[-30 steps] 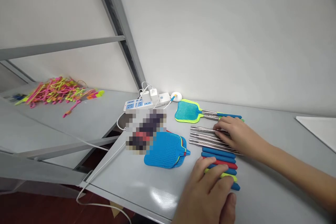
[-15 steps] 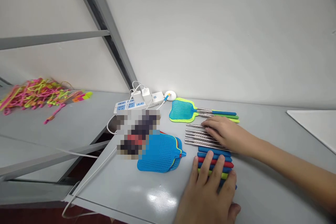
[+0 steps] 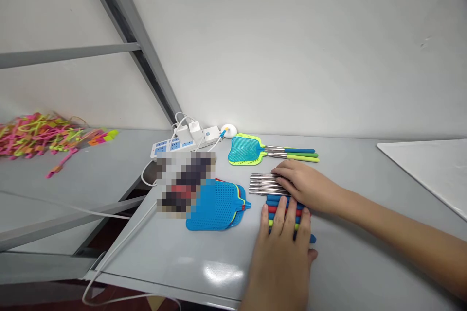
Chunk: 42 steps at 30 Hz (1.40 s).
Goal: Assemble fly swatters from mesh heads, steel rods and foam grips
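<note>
Several metal rods [image 3: 260,184] lie side by side on the grey table. My right hand [image 3: 304,182] rests over their right part, fingers stretched to the left. Just in front of the rods is a row of blue, red and yellow-green handles [image 3: 304,238]. My left hand [image 3: 282,248] lies flat across these handles with its fingers spread, hiding much of them. To the left sits a stack of loose fly swatter heads [image 3: 213,209], a blue one on top. Behind the rods, assembled fly swatters [image 3: 246,149] with metal shafts and blue and green handles lie together.
A white power strip [image 3: 175,145] with chargers and cables stands by the wall, near a pixelated object [image 3: 186,182]. White sheet material [image 3: 430,160] lies at right. A colourful pile of strips [image 3: 36,136] is on the left table, beyond a metal frame [image 3: 146,58].
The rod that lay apart at the back is now close against the others, with my right hand over them. My left hand stays on the handles. The view has shifted slightly.
</note>
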Each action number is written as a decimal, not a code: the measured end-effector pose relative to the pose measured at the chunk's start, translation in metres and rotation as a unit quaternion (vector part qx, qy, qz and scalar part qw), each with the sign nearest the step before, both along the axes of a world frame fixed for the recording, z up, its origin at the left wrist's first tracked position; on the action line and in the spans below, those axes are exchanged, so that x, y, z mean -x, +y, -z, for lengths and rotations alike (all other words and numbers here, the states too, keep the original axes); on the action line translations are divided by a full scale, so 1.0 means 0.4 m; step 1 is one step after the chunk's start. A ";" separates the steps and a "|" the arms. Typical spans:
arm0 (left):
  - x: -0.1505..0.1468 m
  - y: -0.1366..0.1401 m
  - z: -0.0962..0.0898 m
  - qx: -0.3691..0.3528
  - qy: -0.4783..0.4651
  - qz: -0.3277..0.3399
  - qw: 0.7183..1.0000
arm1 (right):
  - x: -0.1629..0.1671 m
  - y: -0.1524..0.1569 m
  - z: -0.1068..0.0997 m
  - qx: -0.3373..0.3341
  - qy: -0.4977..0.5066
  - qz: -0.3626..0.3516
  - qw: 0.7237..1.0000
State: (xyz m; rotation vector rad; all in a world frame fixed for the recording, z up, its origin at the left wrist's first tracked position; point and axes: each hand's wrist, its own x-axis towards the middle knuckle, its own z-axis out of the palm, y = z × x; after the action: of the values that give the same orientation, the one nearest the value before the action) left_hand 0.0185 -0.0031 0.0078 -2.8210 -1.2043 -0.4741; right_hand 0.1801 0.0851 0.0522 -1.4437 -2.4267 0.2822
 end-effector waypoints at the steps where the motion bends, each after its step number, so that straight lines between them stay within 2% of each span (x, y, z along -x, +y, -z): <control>1: -0.007 0.002 0.001 0.000 0.002 -0.012 1.000 | 0.001 -0.002 0.000 -0.002 -0.006 -0.002 1.000; 6: -0.035 0.019 0.013 -0.012 -0.001 -0.061 0.998 | -0.001 -0.002 0.002 -0.014 -0.015 -0.017 1.000; 14: -0.075 0.041 0.042 -0.025 -0.014 -0.091 0.995 | -0.010 0.035 0.007 -0.023 -0.004 -0.039 0.999; 18: -0.095 0.068 0.046 -0.011 -0.007 -0.095 0.995 | -0.014 0.054 0.012 -0.028 -0.002 -0.041 0.999; 23: -0.094 0.100 0.025 0.001 0.017 -0.077 0.997 | -0.023 0.078 0.009 -0.027 0.028 -0.048 0.998; 30: -0.087 0.106 0.019 -0.011 0.024 -0.066 0.997 | -0.027 0.093 0.007 -0.029 0.036 -0.030 0.998; 34: -0.059 0.088 0.019 -0.045 0.024 -0.053 0.997 | -0.029 0.093 0.008 -0.043 0.030 -0.014 0.999; 39: 0.035 0.048 -0.005 -0.088 0.043 -0.002 0.995 | -0.045 0.091 0.003 -0.067 0.020 0.019 0.997; 42: 0.100 0.028 -0.027 -0.093 0.049 -0.039 0.994 | -0.059 0.105 0.004 -0.078 0.013 0.045 0.996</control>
State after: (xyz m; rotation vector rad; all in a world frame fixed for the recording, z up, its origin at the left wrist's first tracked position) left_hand -0.0213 0.0081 0.0186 -2.5994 -1.1799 -0.4154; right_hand 0.2037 0.1271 0.0506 -1.4656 -2.2988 0.0878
